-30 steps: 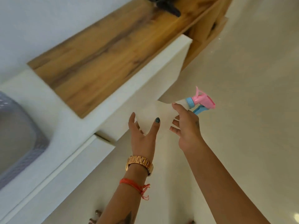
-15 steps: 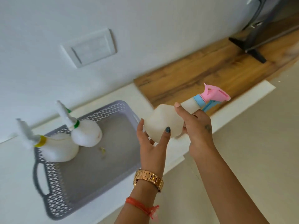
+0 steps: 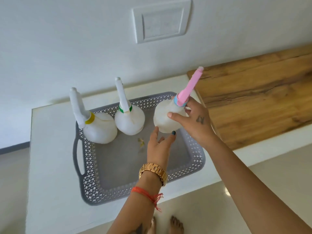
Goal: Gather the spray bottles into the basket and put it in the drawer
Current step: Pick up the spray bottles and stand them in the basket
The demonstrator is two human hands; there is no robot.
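While both hands are working over the basket, this is how things are lying:
Pointing: the round white plastic spray bottle with the pink sprayer (image 3: pixel 168 118) is standing up, its pink top leaning up and to the right.
Place: it is sitting over the far right corner of the grey plastic basket with holes (image 3: pixel 196 159).
Right hand (image 3: pixel 196 125): fingers are wrapping its neck and belly.
Left hand (image 3: pixel 159 146): fingers spread, touching the bottle's bottom.
Nearby: the white bottle with the yellow ring (image 3: pixel 99 128) and the white bottle with the green ring (image 3: pixel 129 119) are standing in the basket, close together.
Under it: the white counter (image 3: pixel 50 149), beside the brown wooden top (image 3: pixel 261 98).
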